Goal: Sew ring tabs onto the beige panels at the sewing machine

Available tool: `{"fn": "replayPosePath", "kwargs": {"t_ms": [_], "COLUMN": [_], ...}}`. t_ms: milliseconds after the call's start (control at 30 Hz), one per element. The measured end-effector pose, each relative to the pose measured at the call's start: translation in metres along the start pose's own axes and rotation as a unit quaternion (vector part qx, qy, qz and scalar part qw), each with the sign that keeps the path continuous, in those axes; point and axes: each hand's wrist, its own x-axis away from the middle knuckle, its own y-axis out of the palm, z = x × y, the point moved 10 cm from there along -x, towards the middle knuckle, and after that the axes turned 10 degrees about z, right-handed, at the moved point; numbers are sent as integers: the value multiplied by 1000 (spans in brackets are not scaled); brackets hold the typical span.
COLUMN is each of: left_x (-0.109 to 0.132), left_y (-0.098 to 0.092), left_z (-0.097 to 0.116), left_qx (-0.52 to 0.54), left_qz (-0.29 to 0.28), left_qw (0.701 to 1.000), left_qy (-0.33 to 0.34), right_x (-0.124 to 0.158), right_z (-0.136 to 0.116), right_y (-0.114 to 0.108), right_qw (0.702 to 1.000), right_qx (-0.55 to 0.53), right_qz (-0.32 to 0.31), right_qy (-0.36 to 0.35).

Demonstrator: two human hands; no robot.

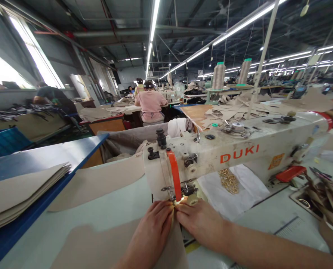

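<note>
A white sewing machine [239,149] marked DUKI stands on the pale table [113,209]. A beige piece of material [99,246] lies in front of me and runs up under the needle. My left hand [152,233] lies on it just left of the needle, fingers pressed together on the material. My right hand [202,222] rests on it just right of the needle, fingers flat and close to the left hand's. A lit spot shows between the fingertips at the presser foot [177,200].
A stack of beige cut pieces [20,194] sits on a blue shelf [51,157] at left. Another beige piece [99,181] lies behind. White cloth with a gold chain [229,181] lies under the machine arm. A tray of strips [323,198] is at right. People work at tables beyond.
</note>
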Motion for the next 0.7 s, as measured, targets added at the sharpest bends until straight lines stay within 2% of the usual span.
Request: {"fn": "replayPosePath", "kwargs": {"t_ms": [233,700], "left_x": [-1,3], "left_y": [1,3], "left_z": [-2,2], "left_qx": [8,21], "left_qz": [5,-29], "left_qw": [1000,999], "left_qy": [0,-19], "right_x": [0,8], "right_z": [2,-4], "right_y": [1,-5], "right_qw": [1000,999], "right_qx": [10,-18], "right_qz": [9,34], "right_qy": [6,-16]}}
